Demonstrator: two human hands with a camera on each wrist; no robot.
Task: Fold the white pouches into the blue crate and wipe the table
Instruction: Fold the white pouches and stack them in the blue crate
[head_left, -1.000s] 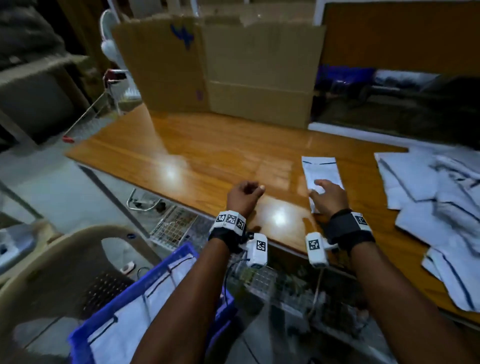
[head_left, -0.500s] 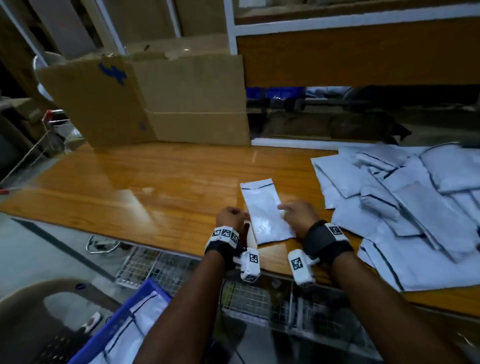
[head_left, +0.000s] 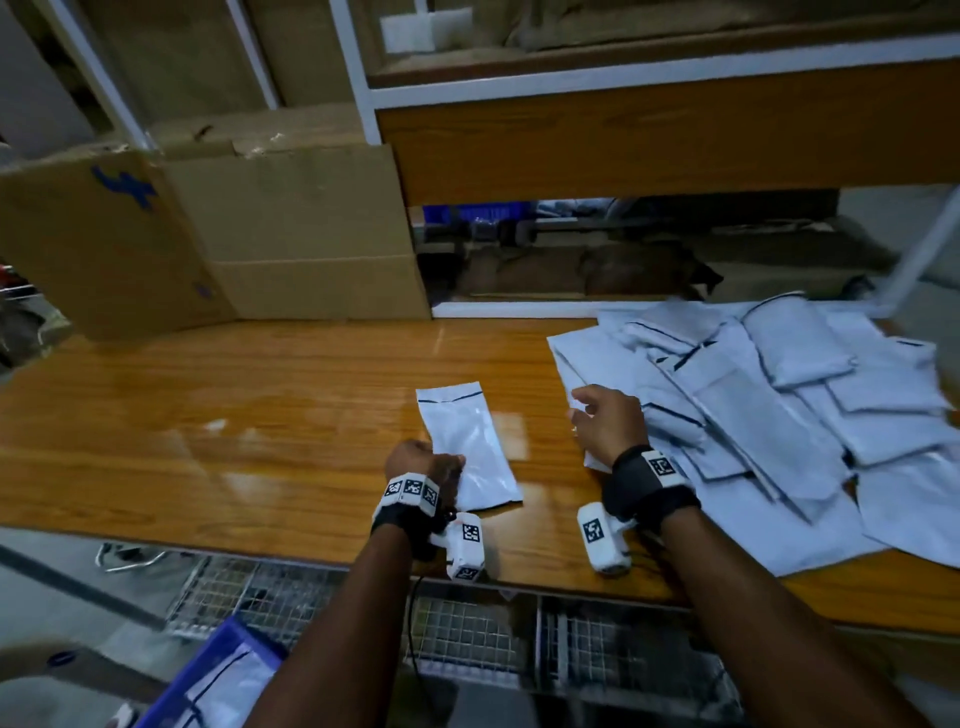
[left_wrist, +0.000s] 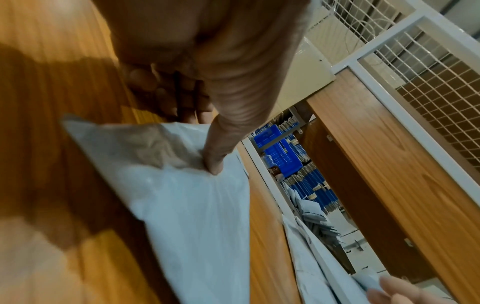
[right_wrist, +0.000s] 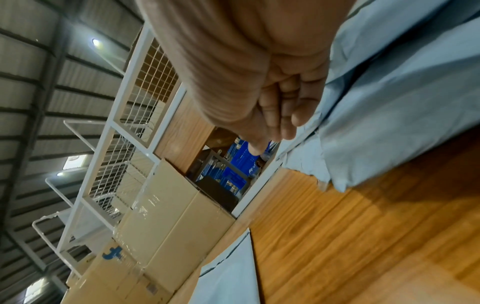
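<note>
The left hand (head_left: 422, 464) still pinches the flat white plastic pouch (head_left: 467, 441) near the surface's front edge; the right hand (head_left: 605, 423), loosely open, has left it for the right-side heap of white pouches (head_left: 769, 410), so folding waits.

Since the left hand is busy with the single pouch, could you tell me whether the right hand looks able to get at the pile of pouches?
Probably yes. The right hand is already at the near left edge of the pile, fingers loosely curled, and nothing lies between them. The left hand pinches the single pouch, well clear.
</note>
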